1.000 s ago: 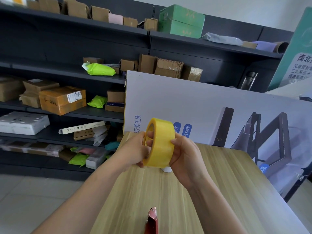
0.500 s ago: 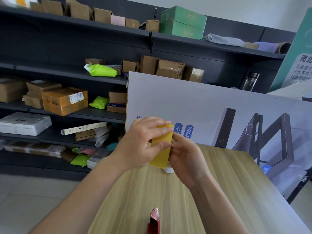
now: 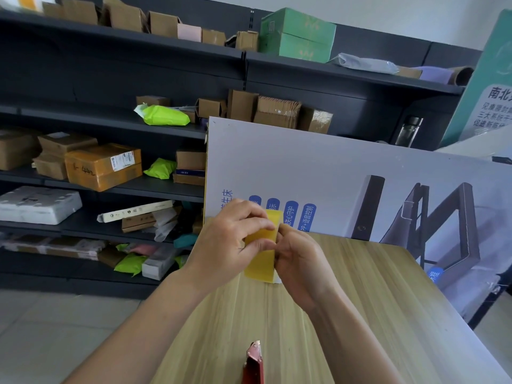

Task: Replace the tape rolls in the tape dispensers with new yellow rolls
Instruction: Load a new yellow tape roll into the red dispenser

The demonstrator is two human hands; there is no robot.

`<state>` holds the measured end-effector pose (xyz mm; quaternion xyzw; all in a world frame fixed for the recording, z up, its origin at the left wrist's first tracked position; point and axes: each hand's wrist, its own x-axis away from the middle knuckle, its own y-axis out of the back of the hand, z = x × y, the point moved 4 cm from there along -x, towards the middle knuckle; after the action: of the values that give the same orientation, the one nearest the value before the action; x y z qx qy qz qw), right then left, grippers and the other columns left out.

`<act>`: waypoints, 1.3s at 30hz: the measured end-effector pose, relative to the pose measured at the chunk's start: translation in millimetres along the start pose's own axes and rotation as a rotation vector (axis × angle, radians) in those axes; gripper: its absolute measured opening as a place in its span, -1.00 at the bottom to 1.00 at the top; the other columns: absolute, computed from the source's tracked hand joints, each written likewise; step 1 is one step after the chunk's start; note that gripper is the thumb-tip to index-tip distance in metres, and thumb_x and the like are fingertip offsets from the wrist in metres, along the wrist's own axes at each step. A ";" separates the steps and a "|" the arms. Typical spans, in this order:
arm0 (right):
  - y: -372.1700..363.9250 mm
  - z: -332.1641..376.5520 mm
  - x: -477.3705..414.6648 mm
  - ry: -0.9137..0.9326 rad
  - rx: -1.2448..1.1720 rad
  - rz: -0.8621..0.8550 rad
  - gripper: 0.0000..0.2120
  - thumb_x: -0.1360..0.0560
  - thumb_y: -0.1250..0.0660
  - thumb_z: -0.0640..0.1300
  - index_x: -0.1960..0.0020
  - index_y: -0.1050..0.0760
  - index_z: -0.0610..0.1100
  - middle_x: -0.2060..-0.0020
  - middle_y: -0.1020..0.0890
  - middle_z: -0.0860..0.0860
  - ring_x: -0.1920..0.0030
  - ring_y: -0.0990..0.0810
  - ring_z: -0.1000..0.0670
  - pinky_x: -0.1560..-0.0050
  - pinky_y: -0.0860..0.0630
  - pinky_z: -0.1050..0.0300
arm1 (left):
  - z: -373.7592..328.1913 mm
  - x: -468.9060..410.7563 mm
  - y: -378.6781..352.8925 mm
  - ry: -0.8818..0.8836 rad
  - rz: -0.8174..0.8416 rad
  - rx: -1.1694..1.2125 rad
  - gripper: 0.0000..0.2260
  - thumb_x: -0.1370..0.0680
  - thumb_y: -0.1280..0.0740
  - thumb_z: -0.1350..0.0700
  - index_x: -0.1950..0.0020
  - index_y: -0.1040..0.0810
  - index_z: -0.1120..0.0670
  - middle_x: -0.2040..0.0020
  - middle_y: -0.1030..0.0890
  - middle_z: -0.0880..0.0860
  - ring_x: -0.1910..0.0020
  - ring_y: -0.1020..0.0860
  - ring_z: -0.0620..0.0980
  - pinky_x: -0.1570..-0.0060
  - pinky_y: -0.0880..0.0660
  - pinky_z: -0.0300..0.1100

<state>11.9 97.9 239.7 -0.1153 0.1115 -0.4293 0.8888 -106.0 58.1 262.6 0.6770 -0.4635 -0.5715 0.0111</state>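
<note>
I hold a yellow tape roll (image 3: 261, 253) edge-on above the wooden table (image 3: 346, 314), at the middle of the head view. My left hand (image 3: 227, 245) wraps over its left side with fingers curled across the outer face. My right hand (image 3: 300, 259) grips its right side, fingertips at the roll's upper edge beside my left fingers. A red tape dispenser (image 3: 253, 364) lies on the table near me, only its front tip showing at the bottom edge. A small white object (image 3: 275, 279) peeks out under the roll.
A large printed white board (image 3: 360, 176) leans at the table's far edge. Dark shelves (image 3: 110, 120) with cardboard boxes and green parcels fill the left and back. The table's left edge drops to a tiled floor (image 3: 55, 328).
The roll turned from showing its open core to edge-on. My left hand moved from the core over the outer face, and both hands' fingertips came together at the upper edge.
</note>
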 end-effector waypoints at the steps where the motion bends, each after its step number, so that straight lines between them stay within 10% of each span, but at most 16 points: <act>1: -0.2 -0.9 -0.1 -0.003 0.007 0.000 -0.55 -0.29 -0.19 -0.28 -0.13 -0.46 -0.44 0.01 -0.57 -0.27 -0.05 -0.57 -0.18 0.01 -0.55 -0.04 | 1.4 0.3 -0.8 0.009 0.004 0.005 -0.76 -0.44 -0.40 0.01 0.03 -0.67 0.15 0.04 -0.59 0.01 -0.03 -0.50 -0.03 -0.02 -0.49 -0.11; 27: 12.1 -22.4 -0.3 -0.091 0.109 0.043 -0.62 -0.29 -0.25 -0.28 -0.07 -0.50 -0.41 0.18 -0.52 -0.17 0.13 -0.50 -0.11 0.10 -0.52 0.03 | 4.6 6.0 -13.9 -0.081 0.097 -0.149 -0.92 -0.54 -0.28 0.23 0.16 -0.50 0.18 0.13 -0.53 0.08 0.11 -0.50 0.04 0.11 -0.52 -0.04; 39: 25.8 -24.7 5.4 -0.040 0.589 -0.129 -0.76 -0.30 -0.42 -0.04 0.04 -0.58 -0.03 0.25 -0.66 0.04 0.27 -0.64 0.12 0.27 -0.55 0.26 | 40.1 22.7 -25.5 0.397 -0.011 0.072 -0.83 -0.59 -0.18 0.14 0.20 -0.38 -0.02 0.24 -0.48 -0.06 0.21 -0.44 -0.04 0.25 -0.34 -0.19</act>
<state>26.9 106.5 207.9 0.1320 -0.0427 -0.4966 0.8568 -123.7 78.7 217.5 0.7790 -0.4686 -0.4097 0.0749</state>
